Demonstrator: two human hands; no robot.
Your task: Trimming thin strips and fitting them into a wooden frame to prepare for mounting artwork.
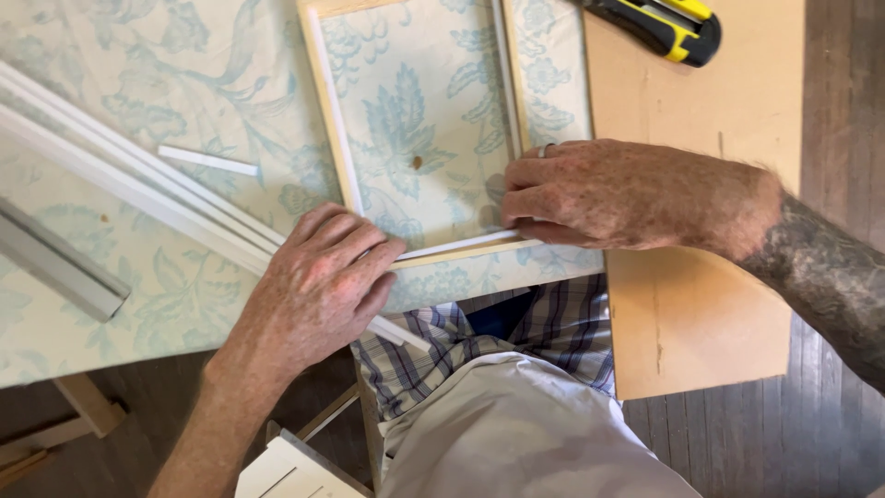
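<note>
Frame: wooden frame (328,138), flat on surface (184,277).
Left hand (323,281): fingers together, pinning frame's near corner steady.
Right hand (627,195): fingers together, seating white strip (456,245) inside frame's near rail.

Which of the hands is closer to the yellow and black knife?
Right. The right hand rests on the wooden frame, just below the yellow and black knife on the brown board. The left hand is farther, at the frame's lower left corner.
</note>
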